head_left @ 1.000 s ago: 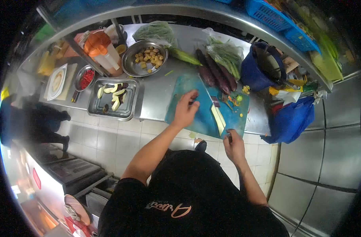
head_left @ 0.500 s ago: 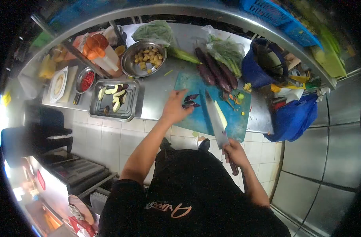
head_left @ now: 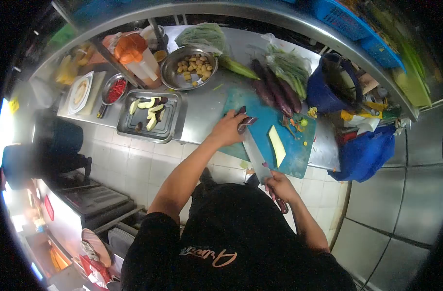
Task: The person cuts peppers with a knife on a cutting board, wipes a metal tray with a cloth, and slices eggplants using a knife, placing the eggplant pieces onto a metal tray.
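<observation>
My left hand (head_left: pixel 227 128) is closed round several cut purple-skinned eggplant pieces (head_left: pixel 247 121) at the left side of the blue-green cutting board (head_left: pixel 299 162). In my right hand (head_left: pixel 280 185) is the handle of a large knife (head_left: pixel 255 154). Its blade points up and left, its far end beside the pieces at my left fingers. A long pale eggplant slice (head_left: pixel 277 145) lies on the board right of the blade. Whole eggplants (head_left: pixel 278 94) rest at the board's top edge, near small vegetable scraps (head_left: pixel 299 125).
Left of the board, a metal tray (head_left: pixel 175 116) holds cut eggplant. Behind it are a steel bowl (head_left: pixel 165 72), an orange-lidded jug (head_left: pixel 136 60) and a small bowl of red peppers (head_left: pixel 115 90). A blue bucket (head_left: pixel 328 92) and blue bag (head_left: pixel 364 155) stand right; a metal rail arches above.
The knife has moved left, away from the long slice to the pieces by my left hand. My left hand has closed round those pieces. The view has shifted slightly.
</observation>
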Demonstrator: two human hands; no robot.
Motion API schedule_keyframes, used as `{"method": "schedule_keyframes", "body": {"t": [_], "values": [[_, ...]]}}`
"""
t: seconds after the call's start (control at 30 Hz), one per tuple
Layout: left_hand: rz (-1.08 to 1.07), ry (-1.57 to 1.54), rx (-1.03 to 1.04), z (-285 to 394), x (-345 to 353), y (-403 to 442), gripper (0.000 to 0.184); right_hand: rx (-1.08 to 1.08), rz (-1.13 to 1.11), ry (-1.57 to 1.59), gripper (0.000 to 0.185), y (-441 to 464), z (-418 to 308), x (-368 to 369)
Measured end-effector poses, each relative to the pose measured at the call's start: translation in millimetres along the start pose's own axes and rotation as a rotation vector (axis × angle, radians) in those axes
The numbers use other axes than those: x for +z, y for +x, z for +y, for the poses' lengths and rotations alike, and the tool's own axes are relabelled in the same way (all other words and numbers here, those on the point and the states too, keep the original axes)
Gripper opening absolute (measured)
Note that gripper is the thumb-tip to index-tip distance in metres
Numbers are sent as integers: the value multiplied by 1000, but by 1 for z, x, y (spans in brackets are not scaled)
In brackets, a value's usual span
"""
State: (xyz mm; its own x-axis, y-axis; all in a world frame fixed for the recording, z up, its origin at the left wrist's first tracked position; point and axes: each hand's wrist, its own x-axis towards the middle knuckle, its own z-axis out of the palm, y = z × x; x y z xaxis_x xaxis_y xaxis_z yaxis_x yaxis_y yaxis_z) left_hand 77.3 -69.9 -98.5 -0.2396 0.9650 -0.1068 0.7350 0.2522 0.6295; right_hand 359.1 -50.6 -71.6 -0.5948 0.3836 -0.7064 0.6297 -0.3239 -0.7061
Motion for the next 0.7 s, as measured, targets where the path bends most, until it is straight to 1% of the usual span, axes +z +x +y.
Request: {"method": "schedule_keyframes", "body": {"t": [0.07,0.17,0.23,0.3,0.33,0.37,0.43,0.47,0.5,0.53,0.63,0.7], "values": [[93,-63,-10,-3,-9,-10,67,-35,36,-40,16,-10,-17,8],[365,-174,-25,-17,-31,-26,74,-132,18,-186,15,-9,-43,16],[547,-217,-54,-22,-77,-47,70,-220,-5,-302,18,-8,-76,27],[724,-210,-143,-48,-108,-64,69,-294,-14,-418,23,-3,-94,34],[728,-194,-241,-59,-124,-74,69,-345,13,-458,25,0,-98,36],[729,-179,-340,-72,-139,-83,70,-335,28,-432,25,0,-99,36],[616,9,-448,-143,-139,-87,73,-303,72,-383,24,1,-95,32],[641,267,-530,-145,-136,-89,73,-287,97,-373,23,-1,-92,27],[658,525,-599,-130,-134,-90,74,-269,127,-360,22,-2,-86,21],[731,559,-565,-112,-132,-88,73,-249,161,-343,22,-4,-80,14],[558,212,-179,-54,-98,-67,64,-271,335,-227,17,-6,-47,-10],[346,132,205,-25,-31,-43,58,-283,427,-79,14,-19,-44,-19]]}}
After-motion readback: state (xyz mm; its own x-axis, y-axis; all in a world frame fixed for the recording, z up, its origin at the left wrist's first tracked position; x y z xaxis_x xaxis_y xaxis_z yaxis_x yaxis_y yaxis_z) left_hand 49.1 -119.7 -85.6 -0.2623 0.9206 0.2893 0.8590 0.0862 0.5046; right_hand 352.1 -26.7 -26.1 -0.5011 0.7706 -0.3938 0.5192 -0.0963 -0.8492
